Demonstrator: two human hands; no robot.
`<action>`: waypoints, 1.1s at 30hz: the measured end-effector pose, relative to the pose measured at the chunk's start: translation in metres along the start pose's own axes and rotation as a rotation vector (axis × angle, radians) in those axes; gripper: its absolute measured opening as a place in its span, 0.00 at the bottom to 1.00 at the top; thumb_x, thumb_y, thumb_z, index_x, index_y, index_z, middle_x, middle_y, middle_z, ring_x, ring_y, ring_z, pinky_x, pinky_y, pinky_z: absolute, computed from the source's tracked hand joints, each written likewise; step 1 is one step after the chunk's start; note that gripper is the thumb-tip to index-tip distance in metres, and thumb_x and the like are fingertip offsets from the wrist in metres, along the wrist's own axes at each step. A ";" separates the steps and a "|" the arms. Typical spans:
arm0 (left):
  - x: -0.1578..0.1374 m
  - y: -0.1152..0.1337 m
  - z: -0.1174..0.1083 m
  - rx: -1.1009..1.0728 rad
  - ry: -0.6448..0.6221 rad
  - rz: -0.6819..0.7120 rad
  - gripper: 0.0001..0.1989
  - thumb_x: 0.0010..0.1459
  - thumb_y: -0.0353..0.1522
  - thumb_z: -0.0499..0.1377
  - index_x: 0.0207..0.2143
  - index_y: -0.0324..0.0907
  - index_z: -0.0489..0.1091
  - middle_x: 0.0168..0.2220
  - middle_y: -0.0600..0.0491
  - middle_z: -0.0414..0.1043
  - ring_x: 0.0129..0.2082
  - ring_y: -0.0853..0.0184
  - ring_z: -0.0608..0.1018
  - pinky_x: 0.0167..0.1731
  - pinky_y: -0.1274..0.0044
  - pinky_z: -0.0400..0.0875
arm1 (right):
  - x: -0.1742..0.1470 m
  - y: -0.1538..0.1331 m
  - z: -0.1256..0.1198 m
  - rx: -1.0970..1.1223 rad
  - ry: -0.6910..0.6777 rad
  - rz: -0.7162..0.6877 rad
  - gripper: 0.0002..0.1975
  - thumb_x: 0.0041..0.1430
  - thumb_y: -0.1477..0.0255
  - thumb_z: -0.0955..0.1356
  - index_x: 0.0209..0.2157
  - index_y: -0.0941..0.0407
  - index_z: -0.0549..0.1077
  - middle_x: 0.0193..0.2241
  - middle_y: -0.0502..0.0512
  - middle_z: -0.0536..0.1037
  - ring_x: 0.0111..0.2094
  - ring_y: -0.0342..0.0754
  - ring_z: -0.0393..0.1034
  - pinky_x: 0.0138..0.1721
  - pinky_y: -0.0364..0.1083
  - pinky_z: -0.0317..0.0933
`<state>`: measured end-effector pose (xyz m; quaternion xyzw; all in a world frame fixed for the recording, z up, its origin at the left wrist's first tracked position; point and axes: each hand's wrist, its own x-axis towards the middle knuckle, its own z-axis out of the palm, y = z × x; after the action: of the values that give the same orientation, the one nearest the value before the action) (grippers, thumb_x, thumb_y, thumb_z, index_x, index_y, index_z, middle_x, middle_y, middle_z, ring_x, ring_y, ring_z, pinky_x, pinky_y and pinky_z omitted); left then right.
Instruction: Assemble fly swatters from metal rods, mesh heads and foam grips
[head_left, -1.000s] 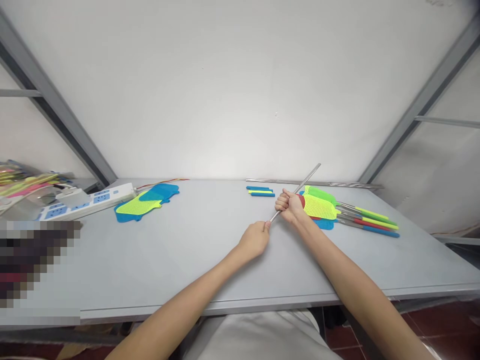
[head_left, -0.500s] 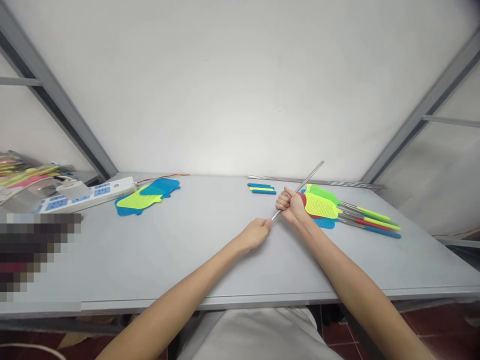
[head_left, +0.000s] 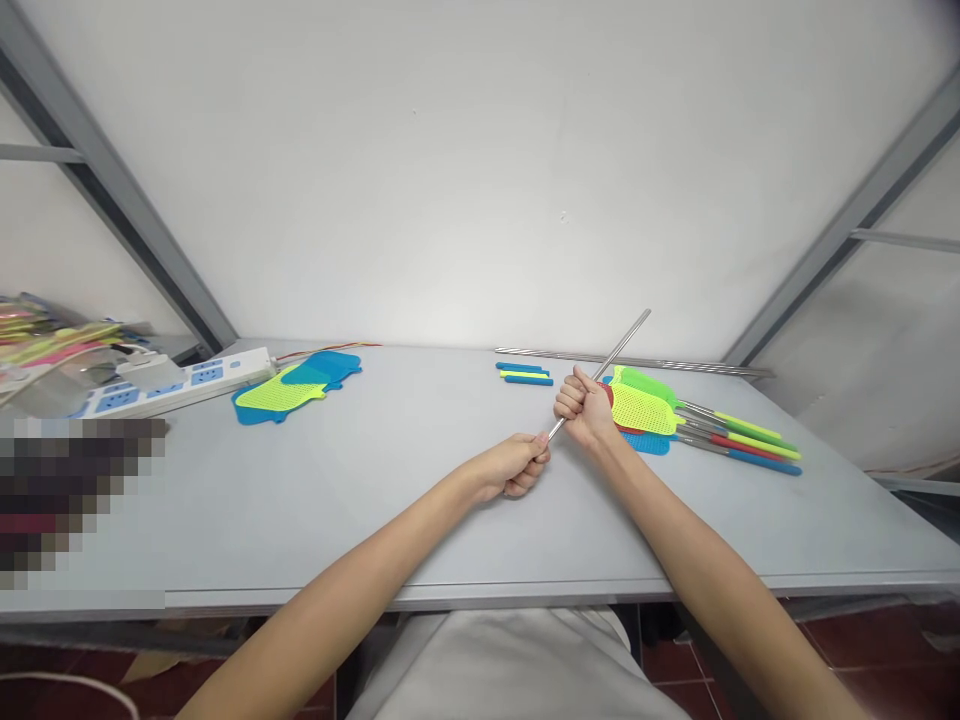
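Note:
A thin silver metal rod [head_left: 622, 343] slants up and to the right above the table, its far end bare. My right hand [head_left: 585, 405] is closed around its middle part. My left hand [head_left: 517, 465] is shut at its lower end, and the fingers hide that end and anything on it. Just right of my right hand lie several fly swatters [head_left: 645, 408], with mesh heads in green, yellow, red and blue, metal shafts and coloured grips. Behind my hands lie three short tubes [head_left: 525, 374], two blue and one yellow.
Loose blue and yellow swatter heads [head_left: 300, 388] lie at the left, beside a white power strip [head_left: 240, 370]. More metal rods [head_left: 675, 366] run along the wall at the back. The table's front edge [head_left: 525, 592] is close to my body. A pixelated area covers the far left.
The fingers of my left hand now show curled beneath the lower end of the rod. Both hands still grip the rod, nearly in place. The view has shifted slightly.

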<state>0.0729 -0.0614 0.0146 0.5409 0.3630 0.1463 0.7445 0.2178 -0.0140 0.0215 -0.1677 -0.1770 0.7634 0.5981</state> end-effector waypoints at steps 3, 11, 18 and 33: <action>0.002 -0.001 -0.002 -0.075 -0.056 -0.019 0.18 0.58 0.42 0.43 0.19 0.42 0.47 0.15 0.63 0.37 0.12 0.78 0.41 0.10 0.83 0.34 | 0.000 0.000 0.000 -0.013 -0.018 -0.002 0.20 0.59 0.70 0.57 0.16 0.56 0.43 0.09 0.40 0.40 0.09 0.36 0.35 0.08 0.36 0.37; 0.004 0.004 0.000 -0.132 -0.130 0.008 0.18 0.58 0.42 0.43 0.20 0.42 0.48 0.16 0.63 0.37 0.13 0.77 0.40 0.11 0.83 0.34 | -0.008 -0.016 0.011 -0.089 -0.095 -0.021 0.20 0.58 0.68 0.57 0.16 0.56 0.44 0.10 0.41 0.41 0.10 0.36 0.35 0.09 0.37 0.39; 0.008 0.000 0.007 -0.176 -0.088 0.047 0.16 0.57 0.42 0.45 0.23 0.40 0.54 0.17 0.62 0.41 0.13 0.78 0.44 0.12 0.83 0.38 | -0.009 -0.025 0.011 -0.166 -0.132 -0.052 0.14 0.56 0.71 0.58 0.18 0.57 0.54 0.11 0.42 0.47 0.10 0.35 0.39 0.09 0.36 0.40; 0.007 -0.002 0.012 -0.120 -0.080 0.018 0.11 0.56 0.37 0.45 0.29 0.40 0.59 0.19 0.61 0.47 0.14 0.79 0.51 0.14 0.84 0.44 | -0.005 -0.061 -0.009 -0.056 0.079 -0.241 0.10 0.55 0.72 0.57 0.21 0.56 0.56 0.12 0.43 0.51 0.10 0.35 0.45 0.09 0.36 0.44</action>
<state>0.0859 -0.0660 0.0114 0.5039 0.3185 0.1530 0.7882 0.2747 -0.0047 0.0424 -0.1919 -0.1933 0.6735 0.6872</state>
